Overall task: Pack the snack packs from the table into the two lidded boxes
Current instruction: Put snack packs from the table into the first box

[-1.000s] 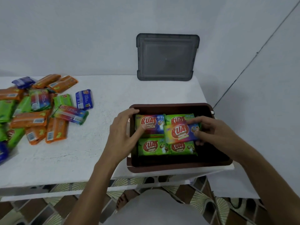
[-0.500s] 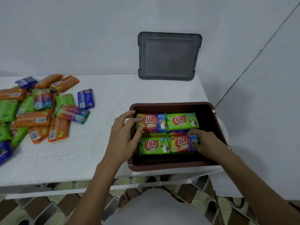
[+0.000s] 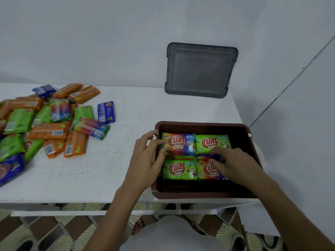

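Observation:
A brown box (image 3: pixel 199 124) stands at the table's front right corner. Inside, several KUAT snack packs lie flat in two rows: a rainbow pack (image 3: pixel 178 143) and a green one (image 3: pixel 212 142) at the back, a green one (image 3: pixel 179 169) and a rainbow one (image 3: pixel 206 171) in front. My left hand (image 3: pixel 146 160) rests over the box's left rim, fingertips touching the left packs. My right hand (image 3: pixel 233 163) lies in the box, its straight fingers pressing on the front right pack. A loose pile of snack packs (image 3: pixel 49 124) in orange, green and blue covers the table's left side.
A grey lid (image 3: pixel 199 71) leans upright against the wall behind the box. The white table (image 3: pixel 117 169) ends just in front of the box, and a wall stands close on the right. Patterned floor tiles show below the table edge.
My right hand lowered the rainbow pack into the front right spot of the box and now presses flat on it. My left hand stayed at the left rim.

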Tool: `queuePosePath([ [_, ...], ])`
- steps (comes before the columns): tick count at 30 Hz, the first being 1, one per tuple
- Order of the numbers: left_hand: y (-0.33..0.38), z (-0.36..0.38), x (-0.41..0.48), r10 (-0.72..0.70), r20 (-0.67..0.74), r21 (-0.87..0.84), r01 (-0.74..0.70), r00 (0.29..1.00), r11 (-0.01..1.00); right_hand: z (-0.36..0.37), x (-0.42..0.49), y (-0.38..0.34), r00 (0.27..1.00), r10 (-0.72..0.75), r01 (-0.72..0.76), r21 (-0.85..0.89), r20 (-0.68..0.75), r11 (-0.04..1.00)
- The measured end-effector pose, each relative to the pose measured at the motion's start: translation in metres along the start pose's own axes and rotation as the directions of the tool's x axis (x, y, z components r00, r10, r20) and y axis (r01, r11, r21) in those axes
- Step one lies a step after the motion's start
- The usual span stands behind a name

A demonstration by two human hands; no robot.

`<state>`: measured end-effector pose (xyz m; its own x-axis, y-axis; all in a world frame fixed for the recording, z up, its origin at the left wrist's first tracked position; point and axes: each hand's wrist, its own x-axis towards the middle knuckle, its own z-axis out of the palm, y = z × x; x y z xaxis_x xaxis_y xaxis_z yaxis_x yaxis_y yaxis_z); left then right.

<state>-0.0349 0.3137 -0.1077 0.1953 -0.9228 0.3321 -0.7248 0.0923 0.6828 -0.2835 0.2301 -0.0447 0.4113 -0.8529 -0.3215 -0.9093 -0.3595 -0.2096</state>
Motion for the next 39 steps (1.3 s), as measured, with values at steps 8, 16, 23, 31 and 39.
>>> queuePosePath([
  [8,-0.038,-0.032,-0.003,-0.024,0.029,0.000,0.024,0.999,1.000,-0.025,0.045,-0.092,0.950,-0.209,0.256,0.194,-0.232,0.947],
  [16,-0.137,-0.101,-0.013,-0.360,-0.318,0.290,0.452,0.877,0.844,0.002,0.119,-0.209,0.902,-0.341,0.393,0.179,-0.265,0.902],
  [23,-0.181,-0.128,-0.024,-0.570,-0.355,0.458,0.670,0.741,0.585,0.063,0.194,-0.305,0.853,-0.519,0.522,0.057,-0.052,0.851],
  [31,-0.190,-0.117,-0.022,-0.558,-0.351,0.344,0.658,0.752,0.670,0.108,0.214,-0.319,0.848,-0.523,0.511,-0.129,-0.088,0.850],
  [39,-0.185,-0.119,-0.025,-0.526,-0.383,0.161,0.616,0.759,0.771,0.105,0.199,-0.315,0.862,-0.503,0.506,0.071,-0.061,0.859],
])
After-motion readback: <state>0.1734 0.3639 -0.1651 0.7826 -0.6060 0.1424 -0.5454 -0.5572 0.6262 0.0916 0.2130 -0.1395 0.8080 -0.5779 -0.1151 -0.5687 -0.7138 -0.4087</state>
